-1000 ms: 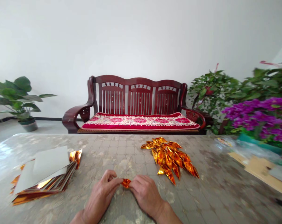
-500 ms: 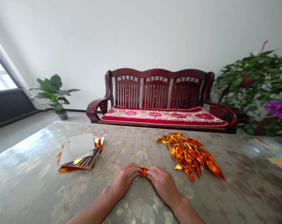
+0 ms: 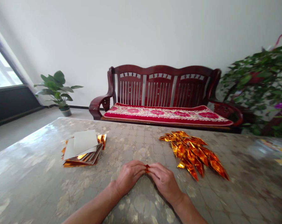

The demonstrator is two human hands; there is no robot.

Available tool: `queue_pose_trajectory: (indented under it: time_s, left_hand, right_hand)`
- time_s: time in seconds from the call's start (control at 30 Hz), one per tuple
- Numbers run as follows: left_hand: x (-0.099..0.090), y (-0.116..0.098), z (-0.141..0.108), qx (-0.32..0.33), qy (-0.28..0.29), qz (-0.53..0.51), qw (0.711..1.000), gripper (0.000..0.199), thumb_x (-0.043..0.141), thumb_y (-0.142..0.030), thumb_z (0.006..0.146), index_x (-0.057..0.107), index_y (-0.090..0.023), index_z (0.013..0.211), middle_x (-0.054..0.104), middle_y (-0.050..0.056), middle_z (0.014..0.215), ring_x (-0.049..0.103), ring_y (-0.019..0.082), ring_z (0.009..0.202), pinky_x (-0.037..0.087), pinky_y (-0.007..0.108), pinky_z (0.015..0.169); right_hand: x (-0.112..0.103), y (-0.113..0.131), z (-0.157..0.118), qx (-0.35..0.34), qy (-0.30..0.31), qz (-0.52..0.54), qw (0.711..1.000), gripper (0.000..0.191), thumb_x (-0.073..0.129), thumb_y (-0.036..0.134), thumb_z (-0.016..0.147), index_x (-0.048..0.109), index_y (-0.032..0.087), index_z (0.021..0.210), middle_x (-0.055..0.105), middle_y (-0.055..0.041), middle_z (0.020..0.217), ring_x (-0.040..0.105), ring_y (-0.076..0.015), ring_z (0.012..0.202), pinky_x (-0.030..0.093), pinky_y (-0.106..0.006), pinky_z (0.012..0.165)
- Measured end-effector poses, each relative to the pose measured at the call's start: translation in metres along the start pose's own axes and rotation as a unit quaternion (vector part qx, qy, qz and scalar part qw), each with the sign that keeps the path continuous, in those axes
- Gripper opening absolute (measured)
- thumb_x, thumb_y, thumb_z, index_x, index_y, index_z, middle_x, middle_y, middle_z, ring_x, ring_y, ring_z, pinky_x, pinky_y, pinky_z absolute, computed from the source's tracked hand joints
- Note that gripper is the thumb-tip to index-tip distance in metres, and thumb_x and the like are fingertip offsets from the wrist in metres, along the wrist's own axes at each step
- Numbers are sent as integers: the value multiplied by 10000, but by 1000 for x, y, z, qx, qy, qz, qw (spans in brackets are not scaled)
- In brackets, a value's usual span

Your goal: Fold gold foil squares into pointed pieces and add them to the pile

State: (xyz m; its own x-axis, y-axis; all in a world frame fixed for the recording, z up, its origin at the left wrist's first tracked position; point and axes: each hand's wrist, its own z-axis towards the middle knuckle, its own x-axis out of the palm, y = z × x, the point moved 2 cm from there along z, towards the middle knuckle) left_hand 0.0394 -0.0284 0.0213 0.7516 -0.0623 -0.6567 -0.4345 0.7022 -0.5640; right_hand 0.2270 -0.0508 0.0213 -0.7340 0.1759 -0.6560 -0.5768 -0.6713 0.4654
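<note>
A small piece of shiny orange-gold foil paper [image 3: 147,169] is pinched between my two hands above the near middle of the table. My left hand [image 3: 131,175] grips its left end, and my right hand [image 3: 163,178] grips its right end. Most of the piece is hidden by the fingers, so its full shape does not show. To the right lies a pile of folded, pointed gold foil pieces [image 3: 189,152]. On the left sits a loose stack of foil paper sheets [image 3: 84,143], the top ones with their pale side up.
The table [image 3: 122,133] has a patterned, glossy cover. Clear plastic packaging [image 3: 269,148] lies at its right side. Behind stands a dark red wooden bench [image 3: 158,90] with a red floral cushion [image 3: 166,113]. Potted plants [image 3: 59,88] flank the bench.
My hands have come closer together, and less of the foil piece shows between the fingers. The whole view has shifted slightly.
</note>
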Motion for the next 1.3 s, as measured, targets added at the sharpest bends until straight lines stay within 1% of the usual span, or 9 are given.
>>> queue_pose_trajectory:
  time_s: [0.3, 0.53, 0.67, 0.8, 0.87, 0.93, 1.0, 1.1, 1.3]
  left_hand:
    - [2, -2, 0, -33, -42, -41, 998, 213, 562, -305, 979, 762, -237, 958, 765, 20, 931, 711, 134, 858, 556, 214, 799]
    - [6, 1, -1, -59, -53, -37, 996, 222, 557, -305, 977, 764, -229, 945, 768, 24, 909, 715, 147, 843, 563, 234, 784]
    - [5, -1, -1, -61, -53, -37, 996, 212, 558, -287, 977, 762, -236, 951, 765, 17, 915, 713, 144, 844, 560, 229, 789]
    - [5, -4, -3, -32, -34, -20, 999, 199, 563, -281, 977, 757, -243, 962, 760, 15, 941, 707, 137, 864, 550, 215, 802]
    - [4, -5, -4, -16, -29, -7, 999, 210, 544, -278, 988, 750, -238, 971, 756, 19, 955, 703, 134, 870, 545, 212, 812]
    - [4, -6, -5, -4, -22, 3, 1000, 222, 524, -274, 997, 742, -235, 980, 754, 20, 964, 699, 135, 879, 542, 217, 827]
    - [4, -8, -5, 2, -15, 10, 1000, 231, 510, -273, 1003, 736, -235, 983, 751, 20, 964, 694, 136, 881, 541, 220, 833]
    - [4, -10, -6, 10, -12, 17, 1000, 244, 495, -274, 1010, 734, -234, 987, 748, 20, 951, 691, 132, 865, 541, 216, 822]
    - [6, -10, -8, 29, -5, 24, 999, 247, 492, -286, 1011, 735, -247, 1031, 759, 24, 965, 700, 136, 870, 549, 227, 830]
  right_hand:
    - [0, 4, 0, -18, -19, -1, 1000, 167, 563, 176, 957, 711, 223, 1020, 727, -43, 975, 697, -159, 877, 571, -265, 799]
    - [-1, 7, 4, 15, -19, 29, 999, 177, 565, 189, 945, 728, 230, 1001, 734, -45, 972, 701, -162, 887, 568, -265, 819]
    - [-3, 8, 5, 64, -25, 57, 996, 205, 527, 220, 956, 730, 231, 932, 740, -44, 930, 700, -166, 867, 557, -267, 809]
    - [-1, 3, 4, 163, -32, 49, 985, 152, 586, 271, 905, 670, 229, 787, 713, -5, 748, 669, -156, 679, 522, -244, 653]
    - [1, 2, 3, 205, -31, 39, 978, 34, 639, 260, 844, 653, 228, 844, 704, 14, 720, 641, -146, 599, 492, -237, 583]
    - [3, 1, 2, 225, -31, 39, 973, 139, 640, 232, 813, 650, 226, 951, 712, 19, 737, 637, -146, 581, 483, -238, 570]
    - [4, 2, 3, 220, -28, 35, 975, 154, 610, 213, 814, 664, 228, 958, 719, 11, 753, 654, -157, 623, 487, -245, 599]
    - [3, 5, 6, 199, -22, 10, 980, 108, 574, 200, 822, 674, 234, 796, 715, -5, 754, 667, -174, 689, 481, -255, 634]
    - [2, 9, 8, 188, -32, -23, 981, 149, 545, 183, 818, 654, 238, 732, 698, -4, 717, 654, -172, 658, 455, -250, 592]
